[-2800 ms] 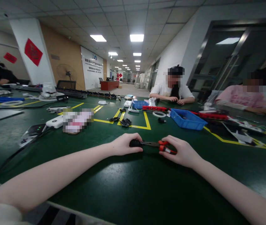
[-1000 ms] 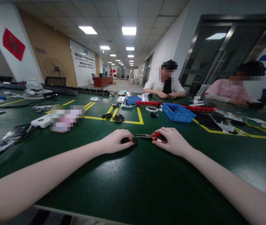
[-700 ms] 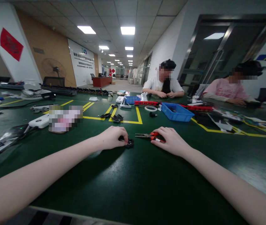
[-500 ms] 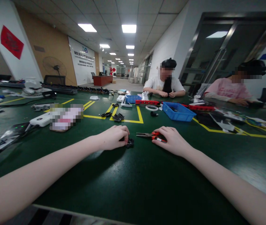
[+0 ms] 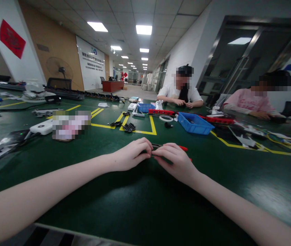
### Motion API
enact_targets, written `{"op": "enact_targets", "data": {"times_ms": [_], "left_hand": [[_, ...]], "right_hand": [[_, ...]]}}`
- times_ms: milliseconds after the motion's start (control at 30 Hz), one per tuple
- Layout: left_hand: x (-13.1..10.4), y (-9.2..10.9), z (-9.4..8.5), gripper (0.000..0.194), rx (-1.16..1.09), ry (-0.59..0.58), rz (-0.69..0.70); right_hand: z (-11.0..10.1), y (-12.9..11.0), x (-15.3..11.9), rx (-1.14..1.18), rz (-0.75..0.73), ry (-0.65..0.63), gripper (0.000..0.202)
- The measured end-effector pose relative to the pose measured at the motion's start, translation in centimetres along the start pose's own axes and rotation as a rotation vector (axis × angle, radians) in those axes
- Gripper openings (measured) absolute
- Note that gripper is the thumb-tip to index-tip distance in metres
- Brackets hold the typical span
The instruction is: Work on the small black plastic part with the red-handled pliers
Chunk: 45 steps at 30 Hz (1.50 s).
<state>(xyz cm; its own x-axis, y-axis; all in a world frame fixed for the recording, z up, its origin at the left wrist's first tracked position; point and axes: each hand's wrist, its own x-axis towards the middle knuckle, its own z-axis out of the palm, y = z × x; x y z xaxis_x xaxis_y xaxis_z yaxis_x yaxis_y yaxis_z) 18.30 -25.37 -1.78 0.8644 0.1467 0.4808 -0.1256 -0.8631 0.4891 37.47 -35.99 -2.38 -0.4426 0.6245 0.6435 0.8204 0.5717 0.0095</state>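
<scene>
Over the green table (image 5: 124, 205), my left hand (image 5: 135, 153) is closed, with thumb and fingers drawn together at the tips. My right hand (image 5: 177, 160) meets it fingertip to fingertip, its thumb and fingers bent towards a pinch. What lies between the fingertips is too small and covered to make out. Just behind my right hand are pliers with red handles (image 5: 183, 148); their metal jaws show in part above the knuckles, and the hand hides the rest. The black part seen earlier at my left hand is hidden.
Beyond my hands lie small black parts (image 5: 129, 127) by yellow tape lines, a blue bin (image 5: 195, 123), and a white ring (image 5: 166, 118). A phone (image 5: 70, 126) and a white device (image 5: 41, 127) with a cable are at left. Two people sit across the table.
My right hand has let go of the pliers and moved left to my left hand's fingertips. My left hand has shifted slightly right, and the black part is now out of sight.
</scene>
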Motion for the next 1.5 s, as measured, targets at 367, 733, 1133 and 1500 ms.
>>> {"op": "enact_targets", "data": {"times_ms": [367, 733, 1133, 1500], "left_hand": [[0.0, -0.2, 0.9, 0.006, -0.042, 0.007, -0.030], [-1.0, -1.0, -1.7, 0.036, 0.099, -0.047, -0.067], [-1.3, -1.2, 0.5, 0.028, 0.077, -0.106, -0.070], [-1.5, -0.8, 0.7, 0.027, 0.016, -0.058, -0.011]], "right_hand": [[0.1, -0.6, 0.1, 0.139, 0.075, 0.058, 0.005], [-0.4, -0.7, 0.0, 0.198, 0.153, 0.048, 0.006], [-0.1, 0.1, -0.4, 0.263, 0.212, -0.098, 0.008], [-0.3, 0.0, -0.6, 0.262, 0.174, -0.115, 0.009]]}}
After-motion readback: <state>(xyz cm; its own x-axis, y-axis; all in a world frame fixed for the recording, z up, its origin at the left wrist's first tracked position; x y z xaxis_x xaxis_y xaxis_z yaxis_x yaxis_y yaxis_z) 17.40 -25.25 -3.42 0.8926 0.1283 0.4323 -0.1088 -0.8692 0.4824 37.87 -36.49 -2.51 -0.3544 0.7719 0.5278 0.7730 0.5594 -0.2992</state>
